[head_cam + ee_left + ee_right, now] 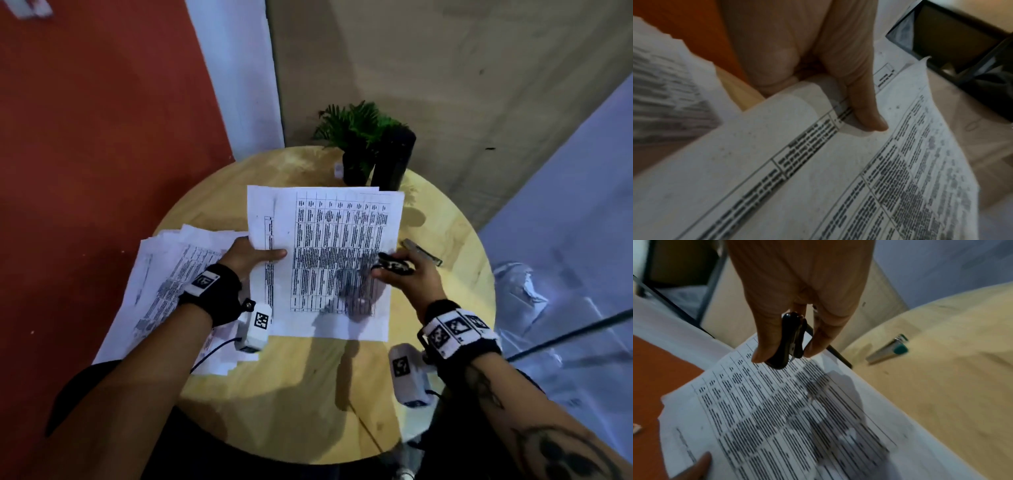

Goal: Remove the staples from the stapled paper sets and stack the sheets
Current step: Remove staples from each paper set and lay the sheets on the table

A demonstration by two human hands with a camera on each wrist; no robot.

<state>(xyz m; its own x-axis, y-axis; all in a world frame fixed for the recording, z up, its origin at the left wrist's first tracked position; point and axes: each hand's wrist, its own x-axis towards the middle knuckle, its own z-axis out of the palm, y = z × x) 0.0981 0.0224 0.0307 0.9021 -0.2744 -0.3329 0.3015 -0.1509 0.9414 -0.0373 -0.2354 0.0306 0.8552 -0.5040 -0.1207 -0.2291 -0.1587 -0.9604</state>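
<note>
Round and pale wood, the table (308,394) stands against an orange-red wall (85,137) and a beige one, with a small green plant (356,133) in a dark pot and a tall black cylinder (394,159) at its far edge. A set of printed sheets (339,253) covered in a dense grid of text is held over the middle of the table. The left hand (248,255) grips this set at its left edge: the thumb (865,104) lies on top of the front page while the other fingers curl underneath, and in the left wrist view the paper's edge bends up and rolls against the palm. The top sheet sits slightly offset to the right of the one under it.

The right hand (404,274) is at the set's right edge, its fingers closed around a small black staple remover (787,344), thumb on one side and fingertips on the other. The remover's tip points down just above the printed page, close to the sheet's right margin; whether it touches the paper cannot be told.

To the left, under the left forearm, a loose fanned pile of sheets (161,291) lies on the table, partly hanging over its edge. A metal stapler (423,253) with a green end lies on the bare wood just beyond the right hand.
</note>
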